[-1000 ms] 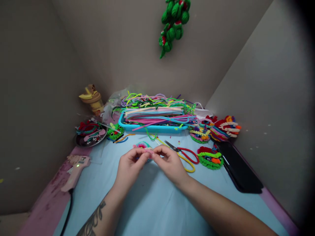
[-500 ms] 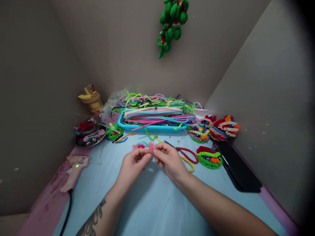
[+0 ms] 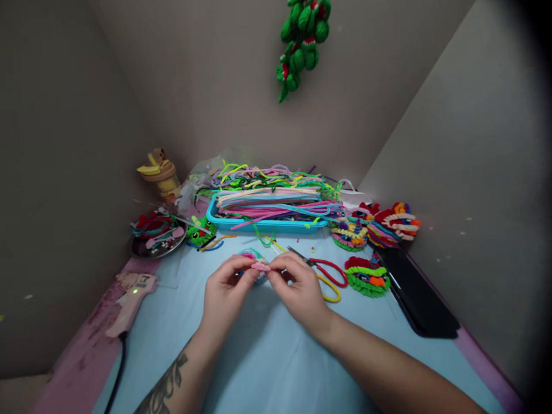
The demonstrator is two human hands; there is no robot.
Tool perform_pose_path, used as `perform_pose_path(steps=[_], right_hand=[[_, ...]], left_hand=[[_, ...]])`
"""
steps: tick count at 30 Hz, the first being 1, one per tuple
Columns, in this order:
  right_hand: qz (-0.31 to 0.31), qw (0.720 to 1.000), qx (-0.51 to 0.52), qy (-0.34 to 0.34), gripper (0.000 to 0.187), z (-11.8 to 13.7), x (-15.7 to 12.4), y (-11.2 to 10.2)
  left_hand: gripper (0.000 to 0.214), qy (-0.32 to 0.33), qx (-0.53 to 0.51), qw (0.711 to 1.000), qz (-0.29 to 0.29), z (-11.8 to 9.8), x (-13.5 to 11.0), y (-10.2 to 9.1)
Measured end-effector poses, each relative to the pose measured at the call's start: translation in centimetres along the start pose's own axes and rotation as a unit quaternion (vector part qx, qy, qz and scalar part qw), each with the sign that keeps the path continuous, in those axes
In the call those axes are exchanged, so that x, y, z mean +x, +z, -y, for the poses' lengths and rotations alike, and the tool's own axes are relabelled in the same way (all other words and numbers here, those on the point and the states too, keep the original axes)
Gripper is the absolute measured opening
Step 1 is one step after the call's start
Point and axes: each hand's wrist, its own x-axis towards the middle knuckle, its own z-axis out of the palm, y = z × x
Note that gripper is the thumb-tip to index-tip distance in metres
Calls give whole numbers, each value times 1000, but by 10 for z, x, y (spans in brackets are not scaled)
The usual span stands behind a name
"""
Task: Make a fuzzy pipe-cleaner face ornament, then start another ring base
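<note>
Head view: a small pink pipe-cleaner piece sits pinched between the fingertips of both hands, held just above the blue table cover. The left hand closes on its left end with thumb and forefinger, and the right hand closes on its right end the same way, so the two sets of fingertips nearly meet over it. How the piece is shaped underneath cannot be told, since the fingers cover most of it.

Just behind the grip, partly hidden by the fingers, lies a pink-and-teal coiled piece flat on the cover. Just to the right of the grip lie scissors with red handles, blades pointing back toward the hands, and a yellow loop lies under those handles. Farther right is a green-and-red fuzzy face, and beyond it a black slab along the table edge.

Well behind the grip stands a blue tray heaped with pipe cleaners of many colours. To its right are two more striped fuzzy faces, side by side. To the left of the grip, well apart, a pink glue gun lies near the table edge with a small green light showing, and behind it is a dark plate of scraps. High above it all, a green ornament hangs on the wall.
</note>
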Motion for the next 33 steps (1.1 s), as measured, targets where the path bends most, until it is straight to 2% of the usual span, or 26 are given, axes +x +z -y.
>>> perform_pose_path(steps=[5, 11, 16, 21, 29, 33], right_hand=[[19, 1000, -1, 11, 10, 1, 0, 0], [10, 999, 45, 22, 4, 5, 0, -1], [-2, 996, 88, 26, 7, 3, 0, -1], [19, 988, 138, 61, 8, 0, -5, 0], [1, 995, 94, -14, 11, 9, -1, -4], [5, 997, 76, -22, 10, 9, -1, -4]], left_hand=[[11, 52, 63, 997, -13, -4, -1, -2], [8, 88, 75, 993, -12, -6, -3, -1], [12, 38, 8, 999, -9, -5, -5, -1], [7, 41, -72, 996, 28, -3, -1, -2], [3, 56, -69, 995, 49, -4, 0, -4], [3, 58, -55, 996, 51, -3, 0, -4]])
